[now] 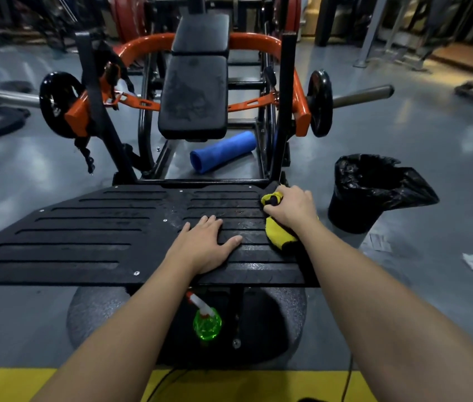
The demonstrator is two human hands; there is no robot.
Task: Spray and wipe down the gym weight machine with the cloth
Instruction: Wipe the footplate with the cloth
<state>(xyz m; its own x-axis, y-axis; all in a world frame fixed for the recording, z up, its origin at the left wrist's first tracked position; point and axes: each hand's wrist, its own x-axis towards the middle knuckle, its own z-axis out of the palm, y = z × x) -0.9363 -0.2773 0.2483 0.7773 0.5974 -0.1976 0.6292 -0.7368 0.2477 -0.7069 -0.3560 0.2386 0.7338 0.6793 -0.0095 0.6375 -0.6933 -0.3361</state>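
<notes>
Gripping a bunched yellow cloth (279,237) on the right edge of the weight machine's black footplate (84,242), the right hand (293,208) presses down; the left hand (204,245) lies flat alongside, fingers straight. A green spray bottle (207,323) sits below.

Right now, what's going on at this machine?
A person is wiping down the weight machine. Their right hand grips a yellow cloth at the far right corner of the black footplate, while the left hand rests flat on the plate beside it. The green spray bottle sits unheld below the plate's near edge. A lined black bin sits on the floor to the right.
</notes>
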